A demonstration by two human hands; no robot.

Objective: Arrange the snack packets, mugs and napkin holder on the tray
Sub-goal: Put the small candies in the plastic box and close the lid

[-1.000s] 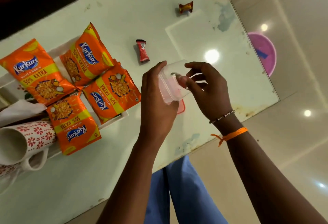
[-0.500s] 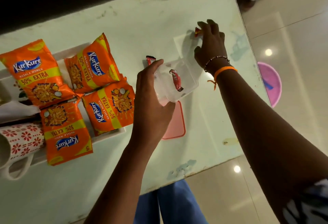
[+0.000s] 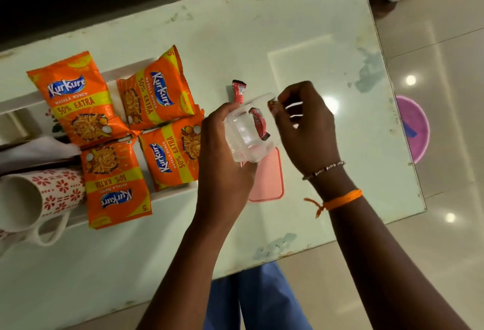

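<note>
Several orange Kurkure snack packets (image 3: 154, 96) lie on the white tray (image 3: 180, 189) at the left. A white mug with red flowers (image 3: 39, 198) lies on its side at the tray's near left, with a white napkin (image 3: 39, 150) behind it. My left hand (image 3: 222, 162) grips a clear plastic container (image 3: 248, 130) above the table; one red candy sits inside it. My right hand (image 3: 306, 125) pinches a small gold and red candy (image 3: 273, 103) at the container's open rim.
A pink lid (image 3: 269, 180) lies flat on the table under the container. Another red candy (image 3: 238, 91) lies just beyond my left hand. The glass table's right edge (image 3: 408, 162) is close, with a purple tub (image 3: 416, 128) on the floor below.
My right hand reached to the far candy, picked it up and brought it back to the container's rim. A red candy now lies inside the container.
</note>
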